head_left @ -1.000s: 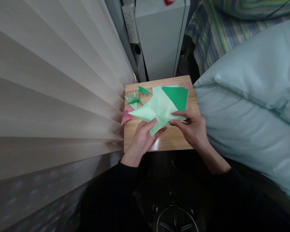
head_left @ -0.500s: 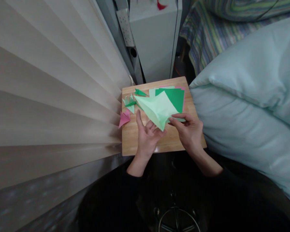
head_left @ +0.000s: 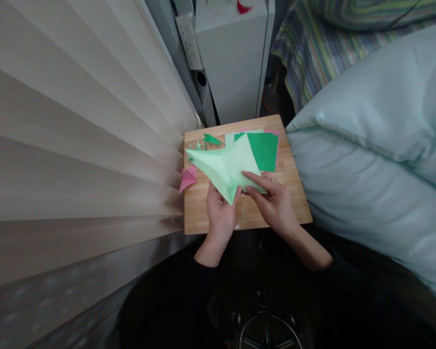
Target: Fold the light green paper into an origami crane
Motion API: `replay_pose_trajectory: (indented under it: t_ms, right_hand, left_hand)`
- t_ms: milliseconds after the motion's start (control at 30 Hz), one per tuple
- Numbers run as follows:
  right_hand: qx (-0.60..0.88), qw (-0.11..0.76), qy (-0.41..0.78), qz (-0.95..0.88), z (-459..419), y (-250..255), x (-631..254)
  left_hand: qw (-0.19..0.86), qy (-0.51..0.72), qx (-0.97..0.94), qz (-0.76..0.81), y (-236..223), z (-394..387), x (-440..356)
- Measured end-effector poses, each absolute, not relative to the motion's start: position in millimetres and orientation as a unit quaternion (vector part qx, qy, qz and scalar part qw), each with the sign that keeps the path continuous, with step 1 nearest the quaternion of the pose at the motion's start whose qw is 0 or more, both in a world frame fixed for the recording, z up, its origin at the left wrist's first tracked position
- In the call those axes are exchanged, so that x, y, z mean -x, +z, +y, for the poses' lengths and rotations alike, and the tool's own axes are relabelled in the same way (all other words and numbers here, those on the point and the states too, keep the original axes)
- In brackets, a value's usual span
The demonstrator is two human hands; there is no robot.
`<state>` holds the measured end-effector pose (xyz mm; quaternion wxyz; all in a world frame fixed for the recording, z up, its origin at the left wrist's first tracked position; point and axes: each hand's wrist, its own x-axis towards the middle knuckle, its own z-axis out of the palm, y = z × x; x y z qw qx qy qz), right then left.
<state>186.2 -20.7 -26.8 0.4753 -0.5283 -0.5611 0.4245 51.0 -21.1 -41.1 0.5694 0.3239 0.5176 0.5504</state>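
Overall, a pleated whitish curtain (head_left: 90, 126) is the largest thing, filling the space left of the desk, while a puffy pale-blue duvet (head_left: 378, 126) lies to its right. Beyond the desk's far edge stands a pale, boxy cabinet (head_left: 232, 63). The light-wood rectangular desk (head_left: 196, 215) carries the paper. Over its middle is a creased, pointed light-green paper sheet (head_left: 240, 162), held in both hands. Toward the desk's far right lies a dark-green square of paper (head_left: 267, 150), overlapping other sheets.

The left hand (head_left: 221, 211) supports the sheet's near corner; its fingers are partly hidden, so how tightly they close cannot be told. The right hand (head_left: 276, 201) pinches the near-right edge, index finger along the face. To handle it well, keep the left support steady, press lightly along existing creases, and avoid bending the thin points.

At the desk's left edge sits a small pink folded-paper piece (head_left: 188, 179); near its far-left corner, a slimmer dark-green folded-paper piece (head_left: 212, 139).
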Motion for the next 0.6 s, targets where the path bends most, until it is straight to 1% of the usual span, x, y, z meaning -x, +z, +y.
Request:
replay_pose_trajectory:
  t_ms: [100,133,233,400,600]
  right_hand:
    - [0.507,0.468,0.433,-0.580,-20.8,-25.7,-185.6]
    - [0.503,0.469,0.440,-0.577,-20.8,-25.6,-185.0]
    - [0.508,0.485,0.465,-0.539,-21.1,-27.2,-182.0]
    - [0.509,0.541,0.527,-0.414,-22.5,-33.5,-175.4]
    - [0.525,0.559,0.528,-0.364,-23.2,-33.8,-171.2]
  left_hand:
    - [0.516,0.590,-0.326,0.528,-42.7,-20.5,-51.6]
    - [0.513,0.594,-0.324,0.528,-42.7,-20.5,-52.1]
    - [0.525,0.600,-0.299,0.526,-40.5,-20.5,-53.6]
    - [0.543,0.612,-0.240,0.523,-33.0,-19.7,-56.0]
    - [0.536,0.610,-0.245,0.530,-34.0,-19.1,-54.0]
